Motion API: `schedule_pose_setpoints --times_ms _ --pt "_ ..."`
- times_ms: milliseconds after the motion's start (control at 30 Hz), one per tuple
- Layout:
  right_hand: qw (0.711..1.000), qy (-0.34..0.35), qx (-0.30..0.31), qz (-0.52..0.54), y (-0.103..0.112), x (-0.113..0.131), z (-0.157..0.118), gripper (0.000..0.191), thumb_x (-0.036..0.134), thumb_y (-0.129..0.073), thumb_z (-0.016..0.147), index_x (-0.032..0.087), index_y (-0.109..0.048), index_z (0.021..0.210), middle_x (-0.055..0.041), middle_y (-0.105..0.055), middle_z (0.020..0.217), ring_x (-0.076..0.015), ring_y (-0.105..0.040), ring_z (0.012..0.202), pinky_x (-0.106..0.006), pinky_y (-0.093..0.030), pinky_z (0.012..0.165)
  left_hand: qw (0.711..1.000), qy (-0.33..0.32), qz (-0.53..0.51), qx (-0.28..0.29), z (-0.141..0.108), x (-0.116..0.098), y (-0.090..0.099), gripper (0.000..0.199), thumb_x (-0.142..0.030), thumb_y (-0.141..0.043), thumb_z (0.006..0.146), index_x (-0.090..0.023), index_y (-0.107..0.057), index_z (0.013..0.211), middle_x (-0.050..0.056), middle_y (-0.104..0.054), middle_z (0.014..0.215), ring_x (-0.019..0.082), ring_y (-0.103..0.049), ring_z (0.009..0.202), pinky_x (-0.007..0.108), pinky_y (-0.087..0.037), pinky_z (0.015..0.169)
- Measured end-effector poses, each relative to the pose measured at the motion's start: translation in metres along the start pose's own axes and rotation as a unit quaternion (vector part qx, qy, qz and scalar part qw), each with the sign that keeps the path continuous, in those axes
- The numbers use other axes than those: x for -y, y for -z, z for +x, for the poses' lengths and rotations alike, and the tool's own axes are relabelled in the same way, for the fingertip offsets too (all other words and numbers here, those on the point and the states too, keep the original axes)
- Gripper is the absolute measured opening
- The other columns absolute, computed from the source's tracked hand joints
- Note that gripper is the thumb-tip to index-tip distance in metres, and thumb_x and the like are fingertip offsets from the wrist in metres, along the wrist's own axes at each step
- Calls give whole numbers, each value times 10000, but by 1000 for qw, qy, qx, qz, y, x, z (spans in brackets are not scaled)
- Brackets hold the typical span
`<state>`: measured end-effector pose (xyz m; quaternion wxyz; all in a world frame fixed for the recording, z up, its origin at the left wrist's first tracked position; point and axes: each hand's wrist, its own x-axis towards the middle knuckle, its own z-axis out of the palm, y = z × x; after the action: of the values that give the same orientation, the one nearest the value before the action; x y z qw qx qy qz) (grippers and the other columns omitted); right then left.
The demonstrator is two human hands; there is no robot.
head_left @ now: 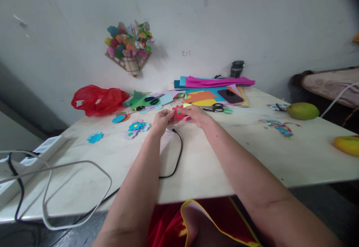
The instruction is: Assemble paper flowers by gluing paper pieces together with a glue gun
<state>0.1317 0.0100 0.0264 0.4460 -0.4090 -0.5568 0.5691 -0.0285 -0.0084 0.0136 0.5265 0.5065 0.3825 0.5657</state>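
while our left hand [162,121] and right hand [198,115] pinch a red paper flower [176,113] between fingers, we note black-handled scissors [218,107] to its right.

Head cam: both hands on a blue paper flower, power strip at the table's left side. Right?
Wrong colour: the paper flower in the left hand and right hand is red, per the head view. The power strip is at the table's left side.

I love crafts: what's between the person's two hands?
A red flower, held by the left hand and right hand, with a pink piece at its edge; head view.
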Motion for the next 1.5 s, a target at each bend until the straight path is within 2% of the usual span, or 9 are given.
schedule_pose_setpoints --times_ms 133,400,600,800,1000,1067,1300,1500 --pt "1000 -3 -15 19 3 1 0 407 560 -749 601 188 -591 651 -16 -617 672 -109 -488 592 -267 -407 594 1000 7 -1 -6 1 0 0 376 -397 -807 609 -132 -550 678 1 -635 570 132 -630 539 271 -541 585" --pt "999 -7 -33 18 1 -1 2 298 419 -790 593 194 -616 683 10 -602 645 -97 -472 573 -268 -407 601 1000 11 6 4 0 1 0 374 -400 -800 621 -130 -552 696 4 -638 591 142 -645 554 269 -541 588" --pt "999 -6 -39 4 -1 -4 4 385 423 -818 529 189 -518 588 33 -535 587 -93 -441 559 -276 -412 602 1000 14 8 8 1 3 1 385 -401 -814 605 -125 -562 697 23 -655 625 155 -658 570 274 -545 587" --pt "999 -6 -40 10 -3 -5 5 388 424 -821 521 192 -519 596 31 -541 592 -100 -457 575 -280 -410 615 1000 12 9 8 1 4 0 394 -411 -824 584 -128 -573 696 25 -657 631 154 -654 575 281 -544 600" --pt "999 -6 -22 38 -2 3 -2 426 587 -704 634 181 -582 680 -23 -609 696 -129 -509 630 -297 -387 631 1000 7 -8 -3 1 2 1 392 -412 -815 591 -133 -556 682 13 -645 597 151 -652 573 276 -540 599" --pt "999 -3 -23 38 -2 4 -3 449 611 -698 624 181 -583 683 -22 -607 701 -130 -505 637 -292 -380 625 1000 10 -10 -7 1 2 1 377 -401 -803 614 -132 -551 695 17 -645 593 163 -664 592 278 -539 606" --pt "1000 3 -14 12 -4 -2 0 372 462 -803 541 183 -594 672 -3 -601 668 -113 -493 616 -289 -395 643 1000 15 -4 2 1 2 1 365 -399 -786 648 -127 -551 712 51 -669 619 181 -684 631 272 -538 616" --pt "1000 16 -18 12 -4 -9 7 340 388 -820 514 181 -581 641 24 -564 614 -93 -479 570 -270 -404 599 1000 14 12 -3 -1 1 -2 450 -501 -785 606 -139 -534 696 47 -665 613 171 -670 575 271 -543 584"
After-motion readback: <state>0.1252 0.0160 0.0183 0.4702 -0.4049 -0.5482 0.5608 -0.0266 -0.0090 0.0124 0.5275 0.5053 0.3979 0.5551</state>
